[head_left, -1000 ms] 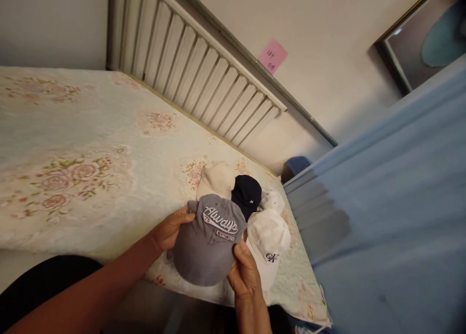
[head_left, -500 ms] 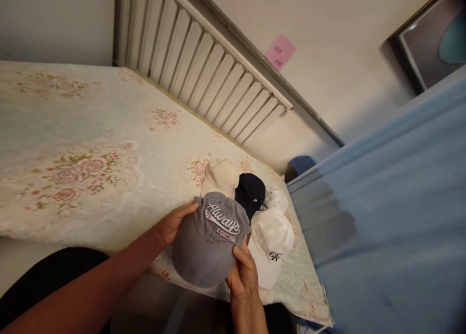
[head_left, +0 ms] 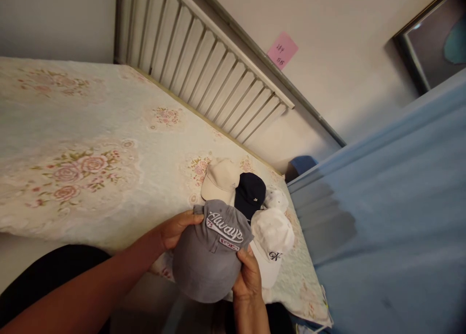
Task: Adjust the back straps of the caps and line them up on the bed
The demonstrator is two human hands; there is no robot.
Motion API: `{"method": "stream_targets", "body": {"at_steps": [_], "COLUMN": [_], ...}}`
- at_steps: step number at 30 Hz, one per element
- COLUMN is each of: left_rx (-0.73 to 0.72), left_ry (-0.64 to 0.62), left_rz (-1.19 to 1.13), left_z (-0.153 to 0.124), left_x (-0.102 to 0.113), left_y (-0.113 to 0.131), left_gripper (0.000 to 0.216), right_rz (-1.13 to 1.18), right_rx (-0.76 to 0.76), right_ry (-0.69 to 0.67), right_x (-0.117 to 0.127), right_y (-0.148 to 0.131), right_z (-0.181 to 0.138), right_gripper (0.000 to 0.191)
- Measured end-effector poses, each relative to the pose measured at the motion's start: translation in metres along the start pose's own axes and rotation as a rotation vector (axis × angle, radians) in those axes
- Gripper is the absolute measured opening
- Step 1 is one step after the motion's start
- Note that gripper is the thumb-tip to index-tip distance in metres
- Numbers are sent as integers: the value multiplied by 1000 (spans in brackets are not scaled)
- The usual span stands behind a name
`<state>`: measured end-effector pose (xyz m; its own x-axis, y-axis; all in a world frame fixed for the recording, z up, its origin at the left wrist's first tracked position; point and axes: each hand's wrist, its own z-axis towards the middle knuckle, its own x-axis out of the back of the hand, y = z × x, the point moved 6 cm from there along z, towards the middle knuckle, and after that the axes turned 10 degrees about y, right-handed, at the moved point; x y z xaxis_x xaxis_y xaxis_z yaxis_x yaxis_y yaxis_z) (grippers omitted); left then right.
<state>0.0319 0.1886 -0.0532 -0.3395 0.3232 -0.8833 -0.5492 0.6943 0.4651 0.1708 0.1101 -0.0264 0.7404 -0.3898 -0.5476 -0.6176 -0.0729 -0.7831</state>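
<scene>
A grey baseball cap (head_left: 206,271) with "Always" lettering is held between my two hands, brim toward me. My left hand (head_left: 180,227) grips its left side, thumb on top and fingers hidden underneath. On the other side, my right hand (head_left: 248,271) pinches the edge, with the thumb over the fabric. Just beyond the grey cap lie a beige cap (head_left: 219,176) and a black cap (head_left: 251,193). A white cap (head_left: 273,232) with dark letters rests to the right of my right hand, and a patterned whitish cap (head_left: 276,199) sits behind it.
The caps lie on a floral bedspread (head_left: 156,159). A white radiator (head_left: 207,62) runs along the wall at the back, with a pink note (head_left: 283,51) above it. A blue curtain (head_left: 386,203) hangs on the right.
The grey cap has come slightly down and toward me, its brim tipping lower. Both hands have moved with it, still gripping its sides. The other caps have stayed put.
</scene>
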Motion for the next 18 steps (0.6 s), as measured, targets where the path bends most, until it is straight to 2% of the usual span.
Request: {"method": "stream_targets", "body": {"at_steps": [7,18], "left_rx": [-20,-15], "left_ry": [-38,101], "left_rz": [-48,-173], "left_z": [1,-1], "left_x": [1,9], "left_y": [-4,2], "left_gripper": [37,34], "right_rz": [1,-10], "right_rx": [-7,-55], "right_ry": [-5,-22], "right_x": [2,6], "right_y": [2,14], "right_z": [-1,2], "right_gripper": [68,54]}}
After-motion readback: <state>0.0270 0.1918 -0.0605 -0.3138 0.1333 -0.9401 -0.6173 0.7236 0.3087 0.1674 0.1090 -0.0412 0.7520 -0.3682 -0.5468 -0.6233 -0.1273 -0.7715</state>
